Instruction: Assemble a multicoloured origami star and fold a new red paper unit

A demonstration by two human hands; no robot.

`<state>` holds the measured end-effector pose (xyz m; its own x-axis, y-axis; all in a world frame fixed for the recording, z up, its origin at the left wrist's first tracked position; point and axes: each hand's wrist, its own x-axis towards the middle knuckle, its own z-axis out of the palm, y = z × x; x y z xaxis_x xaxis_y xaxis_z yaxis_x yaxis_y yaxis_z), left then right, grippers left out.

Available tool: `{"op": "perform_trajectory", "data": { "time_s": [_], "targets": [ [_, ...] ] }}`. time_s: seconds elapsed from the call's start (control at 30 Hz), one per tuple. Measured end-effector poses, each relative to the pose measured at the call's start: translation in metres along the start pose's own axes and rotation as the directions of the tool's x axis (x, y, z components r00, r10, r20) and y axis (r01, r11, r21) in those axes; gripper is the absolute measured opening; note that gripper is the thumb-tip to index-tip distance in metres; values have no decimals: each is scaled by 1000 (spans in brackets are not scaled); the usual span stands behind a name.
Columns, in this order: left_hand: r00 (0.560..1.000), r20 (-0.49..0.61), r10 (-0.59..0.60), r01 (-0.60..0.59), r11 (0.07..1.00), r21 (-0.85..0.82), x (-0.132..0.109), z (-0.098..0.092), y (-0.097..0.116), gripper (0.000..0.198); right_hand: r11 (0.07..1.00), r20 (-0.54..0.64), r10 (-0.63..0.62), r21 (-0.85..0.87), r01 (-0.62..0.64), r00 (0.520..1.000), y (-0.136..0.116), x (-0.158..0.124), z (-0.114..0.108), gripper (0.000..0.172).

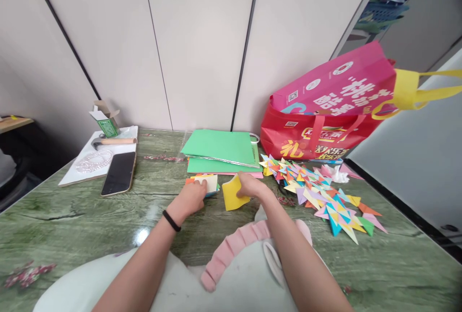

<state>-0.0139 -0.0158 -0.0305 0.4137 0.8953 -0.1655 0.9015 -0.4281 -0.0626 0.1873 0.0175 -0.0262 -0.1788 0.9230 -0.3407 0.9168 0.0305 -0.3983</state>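
Note:
My right hand (251, 186) pinches a yellow sheet of paper (234, 194) by its right side, tilted up off the table. My left hand (192, 198) is closed at a small stack of coloured paper squares (209, 183), fingers and thumb gripping its near left part. A cream sheet tops that stack, with orange, yellow and blue edges showing beneath. Just behind both hands lie larger green sheets (222, 147), some in a clear sleeve, with a pink edge under them. To the right of my right hand spreads a pile of folded paper pieces (317, 187) in many colours.
Red and pink bags (306, 129) stand at the back right. On the left, a white board (77, 168) carries a hammer (115, 141), a small open box (107, 122) and a beaded strand (94, 160); a phone (120, 173) overlaps its edge. A pale plush toy (224, 283) sits under my forearms.

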Motion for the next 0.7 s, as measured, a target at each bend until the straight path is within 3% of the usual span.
{"op": "perform_trajectory", "data": {
  "time_s": [0.17, 0.33, 0.37, 0.43, 0.47, 0.53, 0.7],
  "targets": [
    [1000, -6, 26, -26, 998, -62, -1, -9, -16, 30, 982, 51, -99, 168, 89, 994, 5, 10, 12, 48],
    [1000, 10, 22, -20, 990, -139, -2, -14, -23, 30, 929, 25, -182, 331, 164, 983, -8, 17, 27, 39],
    [1000, 15, 18, -16, 988, -156, -2, -15, -24, 29, 904, 17, -214, 383, 191, 977, -10, 17, 29, 35],
    [1000, 21, 14, -10, 985, -172, -1, -14, -25, 30, 743, 90, -324, 641, 194, 942, -10, 17, 29, 27],
    [1000, 20, 14, -10, 984, -175, 0, -13, -26, 32, 704, 152, -319, 699, 127, 936, -10, 17, 29, 24],
    [1000, 21, 9, -6, 984, -177, 2, -11, -28, 39, 717, 217, -215, 697, 3, 952, -7, 17, 30, 26],
    [1000, 16, 5, -2, 985, -174, 5, -3, -30, 65, 728, 110, -139, 686, 26, 984, -9, 22, 39, 28]
  ]
}}
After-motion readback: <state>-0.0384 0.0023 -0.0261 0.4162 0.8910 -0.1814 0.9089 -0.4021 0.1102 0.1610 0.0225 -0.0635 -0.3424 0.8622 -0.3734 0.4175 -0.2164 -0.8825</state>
